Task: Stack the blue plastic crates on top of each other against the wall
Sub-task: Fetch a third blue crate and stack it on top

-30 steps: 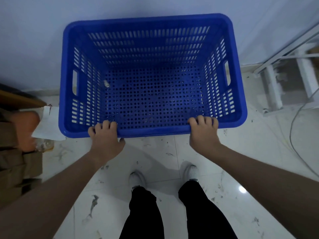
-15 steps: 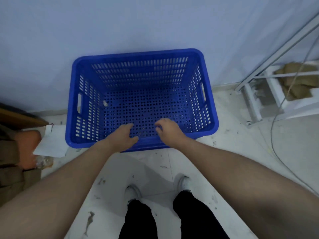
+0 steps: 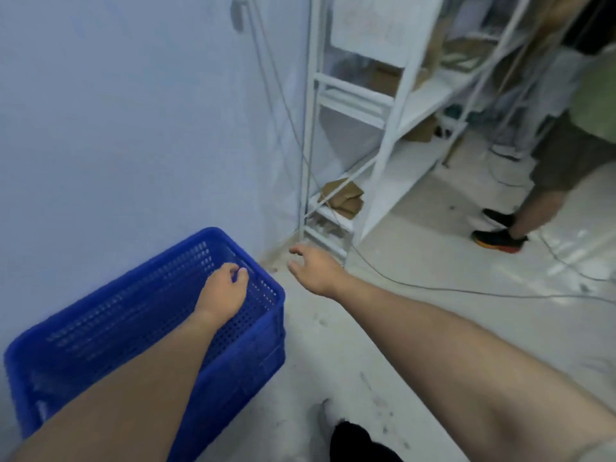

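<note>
A blue plastic crate point(image 3: 110, 315) with perforated walls sits on the floor against the pale wall at the lower left. Only this one crate shows. My left hand point(image 3: 225, 291) hovers above the crate's right end with fingers loosely curled, holding nothing. My right hand point(image 3: 316, 270) is out to the right of the crate, over the bare floor, with fingers spread and nothing in it. Neither hand touches the crate.
A white metal shelf rack point(image 3: 376, 121) with cardboard scraps stands right of the crate in the corner. Cables point(image 3: 433, 290) trail across the floor. Another person's legs point(image 3: 533, 201) and dark shoes stand at the far right. My own shoe point(image 3: 328, 418) shows at the bottom.
Both hands have come off the crate, which rests by the wall. My view has swung right, bringing the shelf rack and another person into sight. My right hand moved out rightward.
</note>
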`<state>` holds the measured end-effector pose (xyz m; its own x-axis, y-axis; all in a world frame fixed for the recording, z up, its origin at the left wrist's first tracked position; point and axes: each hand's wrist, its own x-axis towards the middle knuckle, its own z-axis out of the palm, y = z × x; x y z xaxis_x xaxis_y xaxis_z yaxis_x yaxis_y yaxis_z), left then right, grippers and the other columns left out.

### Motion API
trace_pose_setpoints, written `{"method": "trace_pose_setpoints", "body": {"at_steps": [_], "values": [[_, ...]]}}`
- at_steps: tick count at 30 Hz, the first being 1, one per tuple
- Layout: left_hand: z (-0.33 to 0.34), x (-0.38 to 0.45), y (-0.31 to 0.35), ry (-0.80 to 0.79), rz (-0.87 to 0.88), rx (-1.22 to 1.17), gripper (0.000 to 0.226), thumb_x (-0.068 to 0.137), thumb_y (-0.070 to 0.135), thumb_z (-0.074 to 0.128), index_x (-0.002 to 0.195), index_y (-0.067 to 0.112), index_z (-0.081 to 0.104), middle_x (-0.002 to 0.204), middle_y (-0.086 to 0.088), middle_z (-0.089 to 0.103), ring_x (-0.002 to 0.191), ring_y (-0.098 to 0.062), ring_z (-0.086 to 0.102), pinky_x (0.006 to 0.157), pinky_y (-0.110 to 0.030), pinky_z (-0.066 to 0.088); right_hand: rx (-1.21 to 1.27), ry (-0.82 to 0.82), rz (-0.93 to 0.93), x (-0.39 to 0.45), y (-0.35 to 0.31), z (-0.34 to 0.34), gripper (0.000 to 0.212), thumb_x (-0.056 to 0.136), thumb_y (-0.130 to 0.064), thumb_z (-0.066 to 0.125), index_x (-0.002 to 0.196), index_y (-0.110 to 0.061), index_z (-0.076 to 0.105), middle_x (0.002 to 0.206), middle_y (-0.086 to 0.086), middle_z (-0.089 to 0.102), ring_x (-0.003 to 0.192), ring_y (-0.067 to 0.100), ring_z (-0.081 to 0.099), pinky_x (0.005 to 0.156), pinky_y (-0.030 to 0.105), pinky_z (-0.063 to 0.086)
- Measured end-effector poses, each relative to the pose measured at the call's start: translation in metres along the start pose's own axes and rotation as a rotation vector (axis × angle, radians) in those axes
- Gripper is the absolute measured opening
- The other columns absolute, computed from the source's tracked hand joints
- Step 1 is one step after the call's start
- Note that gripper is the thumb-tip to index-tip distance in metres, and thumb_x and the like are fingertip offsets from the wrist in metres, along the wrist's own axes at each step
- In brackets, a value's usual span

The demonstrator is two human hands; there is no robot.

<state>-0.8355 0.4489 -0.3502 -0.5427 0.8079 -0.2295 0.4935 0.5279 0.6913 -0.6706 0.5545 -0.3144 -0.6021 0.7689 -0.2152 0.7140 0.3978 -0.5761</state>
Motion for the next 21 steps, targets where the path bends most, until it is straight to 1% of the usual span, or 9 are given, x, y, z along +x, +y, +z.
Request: {"method": "trace_pose_setpoints", "body": {"at_steps": [6, 8, 10, 13, 15, 17, 19, 20, 21], "values": [[0.1, -0.061, 0.111, -0.244, 0.253, 0.068, 0.033, 0.094, 0.031, 0.041, 0.094, 0.005, 0.06, 0.095, -0.019, 0.064, 0.094, -0.036, 0.06, 0.077, -0.037, 0.042, 0.156, 0.289, 0.373, -0.15, 0.126, -0.068, 0.042, 0.096, -0.028, 0.05, 0.135, -0.011, 0.051, 0.138, 0.013, 0.056, 0.13, 0.029, 0.05, 0.106, 0.033, 0.039], [0.141, -0.097, 0.16, -0.316, 0.351, 0.093, 0.028, 0.095, 0.029, 0.042, 0.083, 0.009, 0.058, 0.082, -0.012, 0.059, 0.086, -0.032, 0.058, 0.07, -0.034, 0.037, 0.238, 0.411, 0.477, -0.209, 0.17, -0.087, 0.042, 0.096, -0.027, 0.05, 0.135, -0.009, 0.052, 0.139, 0.013, 0.056, 0.13, 0.029, 0.049, 0.108, 0.034, 0.039], [0.187, -0.137, 0.207, -0.379, 0.427, 0.084, 0.026, 0.095, 0.027, 0.043, 0.081, 0.01, 0.057, 0.078, -0.01, 0.056, 0.078, -0.027, 0.053, 0.069, -0.033, 0.035, 0.303, 0.512, 0.569, -0.272, 0.215, -0.101, 0.043, 0.097, -0.029, 0.049, 0.134, -0.008, 0.052, 0.139, 0.013, 0.056, 0.129, 0.029, 0.05, 0.107, 0.033, 0.039], [0.266, -0.201, 0.267, -0.468, 0.521, 0.074, 0.034, 0.094, 0.022, 0.044, 0.061, 0.013, 0.044, 0.061, -0.006, 0.045, 0.07, -0.023, 0.044, 0.062, -0.034, 0.029, 0.373, 0.64, 0.708, -0.375, 0.281, -0.114, 0.042, 0.098, -0.03, 0.048, 0.134, -0.008, 0.053, 0.138, 0.012, 0.056, 0.128, 0.027, 0.05, 0.105, 0.031, 0.039], [0.327, -0.246, 0.303, -0.558, 0.475, 0.046, 0.036, 0.093, 0.028, 0.044, 0.062, 0.009, 0.046, 0.062, -0.011, 0.048, 0.072, -0.03, 0.048, 0.064, -0.037, 0.033, 0.413, 0.723, 0.807, -0.45, 0.328, -0.121, 0.042, 0.098, -0.03, 0.048, 0.133, -0.009, 0.053, 0.138, 0.012, 0.056, 0.128, 0.027, 0.051, 0.104, 0.03, 0.038], [0.395, -0.291, 0.336, -0.677, 0.392, -0.017, 0.044, 0.085, 0.041, 0.043, 0.076, -0.001, 0.055, 0.079, -0.029, 0.056, 0.081, -0.043, 0.056, 0.073, -0.043, 0.046, 0.465, 0.801, 0.898, -0.528, 0.371, -0.126, 0.041, 0.098, -0.029, 0.049, 0.134, -0.009, 0.053, 0.138, 0.011, 0.056, 0.127, 0.027, 0.052, 0.103, 0.029, 0.038], [0.459, -0.349, 0.37, -0.803, 0.339, -0.044, 0.052, 0.081, 0.045, 0.041, 0.092, -0.002, 0.06, 0.093, -0.029, 0.058, 0.093, -0.044, 0.061, 0.085, -0.047, 0.049, 0.516, 0.889, 0.997, -0.609, 0.412, -0.129, 0.04, 0.097, -0.029, 0.048, 0.133, -0.012, 0.054, 0.135, 0.01, 0.057, 0.125, 0.026, 0.053, 0.1, 0.029, 0.04], [0.482, -0.386, 0.386, -0.867, 0.333, -0.044, 0.046, 0.084, 0.042, 0.04, 0.092, 0.002, 0.06, 0.092, -0.024, 0.057, 0.089, -0.04, 0.061, 0.081, -0.043, 0.049, 0.531, 0.93, 1.058, -0.65, 0.43, -0.129, 0.038, 0.097, -0.03, 0.048, 0.13, -0.014, 0.056, 0.131, 0.009, 0.059, 0.123, 0.026, 0.054, 0.096, 0.03, 0.041], [0.501, -0.425, 0.402, -0.93, 0.335, -0.047, 0.035, 0.087, 0.037, 0.04, 0.087, 0.007, 0.057, 0.088, -0.018, 0.054, 0.077, -0.033, 0.057, 0.071, -0.037, 0.046, 0.537, 0.965, 1.123, -0.688, 0.446, -0.127, 0.035, 0.096, -0.03, 0.047, 0.125, -0.014, 0.059, 0.125, 0.007, 0.061, 0.119, 0.026, 0.056, 0.091, 0.03, 0.042]]}}
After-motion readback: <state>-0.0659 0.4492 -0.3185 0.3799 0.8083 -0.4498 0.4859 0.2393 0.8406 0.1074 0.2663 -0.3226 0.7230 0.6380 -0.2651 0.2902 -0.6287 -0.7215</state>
